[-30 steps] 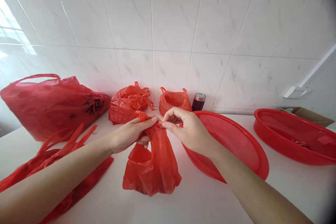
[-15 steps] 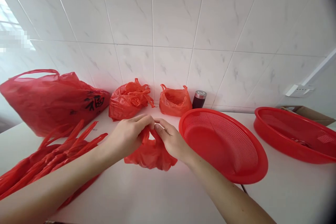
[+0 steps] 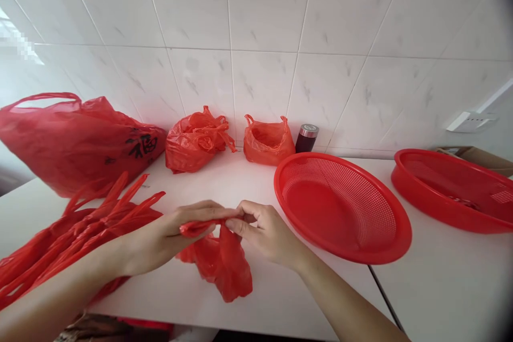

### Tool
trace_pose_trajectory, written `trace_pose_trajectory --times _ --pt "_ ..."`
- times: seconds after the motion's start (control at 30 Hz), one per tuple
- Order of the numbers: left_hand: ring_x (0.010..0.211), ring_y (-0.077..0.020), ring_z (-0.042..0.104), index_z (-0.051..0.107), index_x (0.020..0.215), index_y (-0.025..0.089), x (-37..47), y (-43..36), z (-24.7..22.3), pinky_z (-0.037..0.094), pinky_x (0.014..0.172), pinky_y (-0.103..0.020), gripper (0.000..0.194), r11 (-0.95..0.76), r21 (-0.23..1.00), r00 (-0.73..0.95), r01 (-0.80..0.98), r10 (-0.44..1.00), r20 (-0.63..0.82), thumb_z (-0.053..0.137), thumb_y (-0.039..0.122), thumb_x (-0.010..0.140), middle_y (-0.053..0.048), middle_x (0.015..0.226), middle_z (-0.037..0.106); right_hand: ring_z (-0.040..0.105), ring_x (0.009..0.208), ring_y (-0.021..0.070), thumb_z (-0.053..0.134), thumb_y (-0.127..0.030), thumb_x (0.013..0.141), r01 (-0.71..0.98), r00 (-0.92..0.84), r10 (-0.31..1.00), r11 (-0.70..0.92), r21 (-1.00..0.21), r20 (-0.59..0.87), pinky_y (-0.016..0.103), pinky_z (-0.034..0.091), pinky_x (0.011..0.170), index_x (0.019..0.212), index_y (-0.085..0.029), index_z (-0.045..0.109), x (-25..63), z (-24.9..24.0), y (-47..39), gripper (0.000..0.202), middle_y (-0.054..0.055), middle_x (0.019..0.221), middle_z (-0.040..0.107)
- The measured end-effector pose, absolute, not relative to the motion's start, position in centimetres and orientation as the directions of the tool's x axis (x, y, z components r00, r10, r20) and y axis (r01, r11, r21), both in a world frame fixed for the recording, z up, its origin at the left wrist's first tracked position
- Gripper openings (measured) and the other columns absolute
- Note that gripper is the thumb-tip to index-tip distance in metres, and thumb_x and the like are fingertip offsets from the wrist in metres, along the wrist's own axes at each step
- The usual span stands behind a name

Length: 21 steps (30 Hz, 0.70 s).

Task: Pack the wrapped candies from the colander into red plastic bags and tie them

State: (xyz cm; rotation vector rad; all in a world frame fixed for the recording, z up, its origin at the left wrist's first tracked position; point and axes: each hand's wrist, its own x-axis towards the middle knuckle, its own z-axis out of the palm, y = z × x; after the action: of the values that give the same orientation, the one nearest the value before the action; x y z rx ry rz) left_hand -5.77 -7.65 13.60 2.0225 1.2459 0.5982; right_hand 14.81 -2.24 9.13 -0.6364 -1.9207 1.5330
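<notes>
A small red plastic bag [image 3: 230, 267] hangs crumpled below both hands over the white table. My left hand [image 3: 182, 230] has its fingers together, pointing right, with a folded strip of the bag between thumb and fingers. At the other side, my right hand [image 3: 262, 227] pinches the top of the bag between thumb and forefinger. The fingertips of the two hands meet there. Whether the bag has anything inside is hidden.
A white table [image 3: 280, 299] carries a pile of red bags [image 3: 84, 235], a large red bag [image 3: 84, 141], two smaller bags [image 3: 192, 144] [image 3: 267, 144], a dark bottle [image 3: 306, 139], a red basket [image 3: 328, 214], and another basket [image 3: 449, 192] by a cardboard box [image 3: 481, 160].
Both hands have come down and nearer with the small bag. My left hand's fingers have straightened, and a folded strip of bag now shows in it. The view has tilted down slightly.
</notes>
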Motion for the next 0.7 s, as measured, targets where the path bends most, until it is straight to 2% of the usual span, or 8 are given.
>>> trace_pose_trajectory --times 0.1,0.17,0.23,0.37,0.43,0.53,0.63,0.7 --pt "0.107 -0.0268 0.063 0.070 0.112 0.032 -8.0 -8.9 11.9 0.052 0.089 -0.034 0.031 0.010 0.837 0.258 0.547 0.949 -0.180 0.051 0.042 0.090 -0.001 0.110 0.071 0.048 0.062 0.0094 0.055 -0.040 0.091 0.093 -0.703 0.699 0.274 -0.957 0.132 0.022 0.039 0.059 0.077 -0.020 0.055 15.7 8.2 -3.8 0.024 -0.003 0.071 0.057" --pt "0.098 -0.0277 0.065 0.075 0.094 0.025 -10.4 -9.5 10.1 0.052 0.091 -0.037 0.037 0.169 0.867 0.091 0.469 0.967 -0.238 0.053 0.053 0.086 -0.004 0.097 0.074 0.046 0.059 0.0092 0.053 -0.039 0.092 0.151 -0.677 0.722 0.330 -0.932 0.146 0.022 0.037 0.058 0.076 -0.020 0.054 16.7 6.8 -4.5 0.024 -0.004 0.068 0.056" --pt "0.093 -0.0267 0.066 0.074 0.075 0.021 -12.9 -10.1 8.0 0.050 0.094 -0.039 0.047 0.265 0.899 -0.043 0.348 0.963 -0.267 0.051 0.062 0.084 -0.007 0.086 0.074 0.048 0.059 0.0100 0.050 -0.036 0.093 0.210 -0.636 0.762 0.323 -0.923 0.122 0.023 0.037 0.059 0.074 -0.021 0.052 18.1 4.7 -4.7 0.025 -0.004 0.066 0.056" --pt "0.092 -0.0268 0.066 0.066 0.062 0.021 -14.6 -10.9 5.5 0.050 0.094 -0.038 0.050 0.378 0.887 -0.062 0.266 0.925 -0.376 0.050 0.063 0.084 -0.007 0.076 0.071 0.052 0.061 0.0125 0.043 -0.037 0.096 0.319 -0.545 0.839 0.202 -0.926 -0.005 0.024 0.038 0.060 0.073 -0.021 0.048 20.2 0.0 -4.2 0.029 -0.002 0.066 0.060" --pt "0.092 -0.0266 0.066 0.067 0.065 0.021 -13.6 -10.7 5.5 0.049 0.094 -0.038 0.048 0.362 0.871 -0.077 0.332 0.931 -0.357 0.051 0.062 0.084 -0.007 0.078 0.071 0.052 0.060 0.0134 0.040 -0.040 0.097 0.361 -0.474 0.881 0.195 -0.912 0.001 0.025 0.038 0.060 0.074 -0.022 0.046 20.3 -1.3 -3.9 0.029 -0.002 0.066 0.060" --pt "0.104 -0.0259 0.063 0.072 0.091 0.023 -11.3 -9.7 5.7 0.046 0.099 -0.039 0.043 0.244 0.870 -0.058 0.429 0.968 -0.243 0.049 0.059 0.087 -0.005 0.100 0.072 0.055 0.063 0.0148 0.037 -0.044 0.097 0.375 -0.377 0.925 0.203 -0.905 0.051 0.026 0.042 0.062 0.082 -0.024 0.044 19.4 -1.6 -4.1 0.026 -0.001 0.071 0.061" --pt "0.122 -0.0264 0.053 0.058 0.125 0.026 -9.2 -8.2 5.0 0.042 0.104 -0.041 0.047 0.008 0.835 0.127 0.550 0.988 -0.092 0.053 0.053 0.087 -0.007 0.131 0.060 0.061 0.066 0.0161 0.043 -0.049 0.094 0.404 -0.347 0.937 0.187 -0.896 0.039 0.029 0.048 0.067 0.098 -0.026 0.044 17.7 -1.3 -5.0 0.024 -0.001 0.082 0.064" --pt "0.126 -0.0263 0.049 0.053 0.132 0.025 -8.0 -7.3 4.0 0.039 0.106 -0.039 0.055 -0.201 0.743 0.321 0.638 0.947 -0.020 0.062 0.050 0.083 -0.009 0.138 0.055 0.065 0.076 0.0189 0.055 -0.050 0.086 0.469 -0.355 0.935 0.185 -0.863 0.008 0.032 0.050 0.070 0.106 -0.027 0.043 16.5 -1.4 -5.8 0.033 0.002 0.094 0.066"
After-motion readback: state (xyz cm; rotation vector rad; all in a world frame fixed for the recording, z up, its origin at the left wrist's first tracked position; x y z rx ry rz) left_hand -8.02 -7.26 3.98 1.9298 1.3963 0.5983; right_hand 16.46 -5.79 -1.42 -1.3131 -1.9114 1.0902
